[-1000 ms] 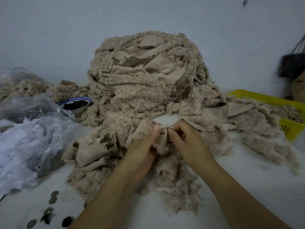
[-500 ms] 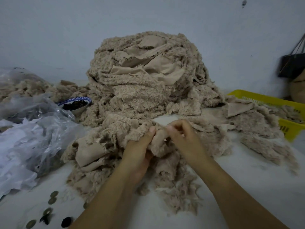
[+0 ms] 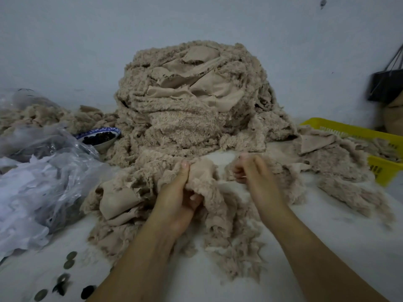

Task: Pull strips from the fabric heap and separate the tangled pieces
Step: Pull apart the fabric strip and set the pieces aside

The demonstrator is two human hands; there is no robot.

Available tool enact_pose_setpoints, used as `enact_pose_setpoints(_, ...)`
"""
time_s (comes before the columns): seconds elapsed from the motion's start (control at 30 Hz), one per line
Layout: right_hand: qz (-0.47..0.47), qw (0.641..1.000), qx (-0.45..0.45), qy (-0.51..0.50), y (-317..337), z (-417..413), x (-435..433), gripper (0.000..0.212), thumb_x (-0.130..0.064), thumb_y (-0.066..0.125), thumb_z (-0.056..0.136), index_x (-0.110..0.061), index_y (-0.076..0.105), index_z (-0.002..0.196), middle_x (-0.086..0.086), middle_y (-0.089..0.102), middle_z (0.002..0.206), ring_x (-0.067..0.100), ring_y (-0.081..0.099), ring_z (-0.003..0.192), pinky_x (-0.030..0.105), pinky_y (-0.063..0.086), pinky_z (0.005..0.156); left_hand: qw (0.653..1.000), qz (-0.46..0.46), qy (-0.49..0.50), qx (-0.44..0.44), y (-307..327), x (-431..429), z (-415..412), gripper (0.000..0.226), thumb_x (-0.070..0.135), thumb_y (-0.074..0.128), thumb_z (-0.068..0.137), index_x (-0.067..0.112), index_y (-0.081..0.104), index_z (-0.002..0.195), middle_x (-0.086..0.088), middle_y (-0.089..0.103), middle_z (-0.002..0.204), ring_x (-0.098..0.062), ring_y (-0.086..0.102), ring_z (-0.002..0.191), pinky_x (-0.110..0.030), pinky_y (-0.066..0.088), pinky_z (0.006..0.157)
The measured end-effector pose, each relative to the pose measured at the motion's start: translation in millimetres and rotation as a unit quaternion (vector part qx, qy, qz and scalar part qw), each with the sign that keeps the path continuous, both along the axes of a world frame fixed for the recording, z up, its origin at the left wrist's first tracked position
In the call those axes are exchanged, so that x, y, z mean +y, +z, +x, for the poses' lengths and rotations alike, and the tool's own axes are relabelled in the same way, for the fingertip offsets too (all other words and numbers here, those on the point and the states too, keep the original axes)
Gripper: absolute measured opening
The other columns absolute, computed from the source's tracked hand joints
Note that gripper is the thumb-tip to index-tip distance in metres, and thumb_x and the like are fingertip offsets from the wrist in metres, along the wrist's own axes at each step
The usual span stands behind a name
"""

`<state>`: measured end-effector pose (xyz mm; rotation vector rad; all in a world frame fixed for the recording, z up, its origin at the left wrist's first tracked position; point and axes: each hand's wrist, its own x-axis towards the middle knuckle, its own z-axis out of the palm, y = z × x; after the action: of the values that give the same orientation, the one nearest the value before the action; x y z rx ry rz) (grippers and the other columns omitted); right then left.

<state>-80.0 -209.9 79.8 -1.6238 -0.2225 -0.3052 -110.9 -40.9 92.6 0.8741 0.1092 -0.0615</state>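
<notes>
Far left of the left hand [image 3: 176,199], a crumpled clear plastic bag [image 3: 43,171] is noted on the white table [image 3: 327,232], with white scraps inside it. Small dark discs [image 3: 69,260] are scattered on the table below the bag, near the left forearm. Beyond the bag, up and left of the left hand, a blue-rimmed bowl [image 3: 98,136] of dark contents is seen, touching the foot of the heap [image 3: 185,105].

The heap, of beige fleecy fabric with smooth backing showing in places, is piled directly beyond both hands and spills forward around and beneath them.

The left hand is closed round a strip [image 3: 205,177]: the thumb is laid upright along the strip's left edge and the fingers are curled into the fabric from below. The strip is raised slightly from the spill and trails down toward the wrist.

The right hand [image 3: 255,175] is held just right of the strip, apart from the left hand, with a bare patch of table showing beyond the gap. Its fingers are curled inward, but the hand is blurred and it cannot be told whether fabric is pinched in them. Loose fleece lies under and beside it.

Further right, a yellow basket [image 3: 349,129] partly filled with fleece is recorded, and beyond it a black bag [image 3: 386,83] against the wall.
</notes>
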Motion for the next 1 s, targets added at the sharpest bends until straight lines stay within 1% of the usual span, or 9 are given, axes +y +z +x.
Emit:
enact_pose_setpoints(0.1, -0.087, 0.99, 0.014, 0.112, -4, -6, 14, 0.037, -0.08, 0.049, 0.076, -0.049, 0.059, 0.094, -0.028, 0.065, 0.094, -0.008, 0.063, 0.087, 0.023, 0.051, 0.078, 1.0, 0.007, -0.007, 0.007, -5, -5, 1, 0.042, 0.036, 0.066, 0.08, 0.001, 0.072, 0.101, -0.008, 0.07, 0.078, -0.009, 0.061, 0.055, -0.016, 0.044, 0.039)
enact_pose_setpoints(0.23, -0.177, 0.974, 0.038, 0.138, -11, -4, 9, 0.022, -0.058, 0.057, 0.091, -0.038, 0.055, 0.081, -0.017, 0.052, 0.068, 0.0, 0.048, 0.061, 0.027, 0.041, 0.062, 0.999, -0.039, -0.011, 0.001, -6, 3, 4, 0.028, 0.03, 0.065, 0.081, 0.006, 0.079, 0.08, -0.007, 0.072, 0.076, -0.008, 0.064, 0.055, -0.016, 0.049, 0.043)
enact_pose_setpoints(0.37, -0.032, 0.987, 0.098, 0.126, -6, -2, 5, 0.029, -0.052, 0.057, 0.085, -0.023, 0.061, 0.086, 0.017, 0.058, 0.091, 0.03, 0.054, 0.079, 0.036, 0.043, 0.079, 0.996, -0.085, -0.012, -0.009, -3, 5, 7, 0.031, 0.027, 0.06, 0.087, 0.003, 0.08, 0.084, -0.014, 0.076, 0.09, -0.01, 0.071, 0.066, -0.018, 0.056, 0.051)
enact_pose_setpoints(0.43, 0.073, 0.983, 0.129, 0.111, 0, -2, 5, 0.021, -0.042, 0.058, 0.082, -0.025, 0.056, 0.069, 0.012, 0.051, 0.083, 0.028, 0.047, 0.081, 0.04, 0.043, 0.083, 0.997, -0.079, 0.005, 0.011, -4, 3, 6, 0.031, 0.026, 0.062, 0.089, 0.0, 0.078, 0.088, -0.016, 0.076, 0.098, -0.015, 0.074, 0.075, -0.021, 0.058, 0.054)
enact_pose_setpoints(0.5, 0.114, 0.979, 0.136, 0.101, 1, -1, 3, 0.024, -0.035, 0.057, 0.082, -0.026, 0.049, 0.061, 0.006, 0.045, 0.072, 0.024, 0.041, 0.073, 0.037, 0.038, 0.07, 0.998, -0.062, 0.021, 0.027, -5, 1, 7, 0.03, 0.026, 0.061, 0.094, -0.002, 0.072, 0.096, -0.016, 0.076, 0.098, -0.017, 0.075, 0.077, -0.022, 0.058, 0.054)
enact_pose_setpoints(0.63, 0.142, 0.972, 0.148, 0.116, -4, 1, 4, 0.025, -0.033, 0.055, 0.1, -0.025, 0.073, 0.084, -0.007, 0.075, 0.088, 0.007, 0.071, 0.082, 0.025, 0.056, 0.069, 0.999, -0.012, 0.017, 0.03, -5, -1, 7, 0.031, 0.034, 0.067, 0.086, 0.007, 0.076, 0.074, -0.005, 0.07, 0.07, -0.008, 0.064, 0.054, -0.019, 0.053, 0.048)
enact_pose_setpoints(0.7, 0.168, 0.966, 0.162, 0.114, -2, 1, 3, 0.03, -0.034, 0.055, 0.101, -0.029, 0.078, 0.082, 0.001, 0.077, 0.096, 0.01, 0.073, 0.087, 0.027, 0.06, 0.07, 0.999, 0.025, -0.026, 0.011, -5, -2, 6, 0.024, 0.032, 0.074, 0.076, 0.009, 0.081, 0.076, -0.004, 0.071, 0.079, -0.006, 0.064, 0.06, -0.017, 0.051, 0.052)
enact_pose_setpoints(0.83, 0.225, 0.952, 0.181, 0.105, 3, 2, 0, 0.026, -0.043, 0.065, 0.089, -0.023, 0.081, 0.084, 0.01, 0.077, 0.099, 0.023, 0.075, 0.089, 0.031, 0.059, 0.063, 0.998, 0.036, -0.028, 0.033, -8, -2, 7, 0.017, 0.014, 0.079, 0.07, 0.001, 0.079, 0.08, -0.007, 0.07, 0.079, -0.008, 0.059, 0.056, -0.018, 0.045, 0.045)
enact_pose_setpoints(1.0, 0.231, 0.943, 0.21, 0.109, 1, 3, -5, 0.035, -0.057, 0.072, 0.07, -0.025, 0.082, 0.079, 0.006, 0.078, 0.094, 0.022, 0.076, 0.084, 0.034, 0.059, 0.062, 0.998, -0.007, 0.024, 0.053, -5, 6, 10, 0.023, 0.026, 0.07, 0.083, 0.004, 0.075, 0.087, -0.003, 0.07, 0.069, -0.008, 0.059, 0.044, -0.018, 0.047, 0.041)
